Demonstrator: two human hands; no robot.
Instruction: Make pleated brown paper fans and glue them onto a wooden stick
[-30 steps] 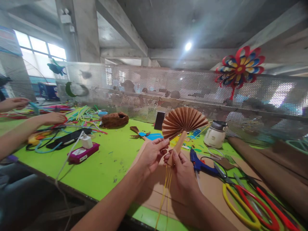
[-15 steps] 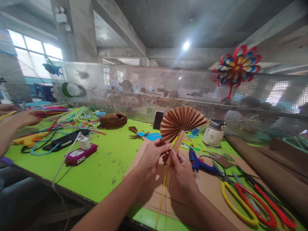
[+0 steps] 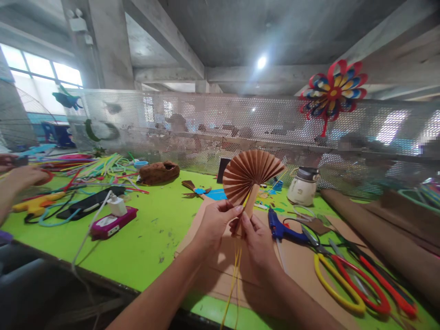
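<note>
A pleated brown paper fan (image 3: 252,174) stands upright over the table, its folds spread above a flat tan handle. My left hand (image 3: 217,222) pinches at the lower left of the fan, thumb and fingertips on the yellow cord (image 3: 237,263) by the handle. With closed fingers, my right hand (image 3: 256,236) grips the handle's lower end from the right. Loose cord ends hang below both hands, over a brown cardboard sheet (image 3: 223,284). My fingers hide the fan's base.
Right of my hands lie a blue glue gun (image 3: 285,230), yellow-handled scissors (image 3: 338,284) and red-handled scissors (image 3: 366,284). A lidded jar (image 3: 303,187) stands behind. Leftward are a purple power strip (image 3: 113,222), a yellow glue gun (image 3: 37,205) and another person's hand (image 3: 29,176).
The fan has turned and tilted slightly in my grip, its right edge drawing in. Both hands keep hold. The whole view has shifted a little, and the other person's hand at left has moved slightly.
</note>
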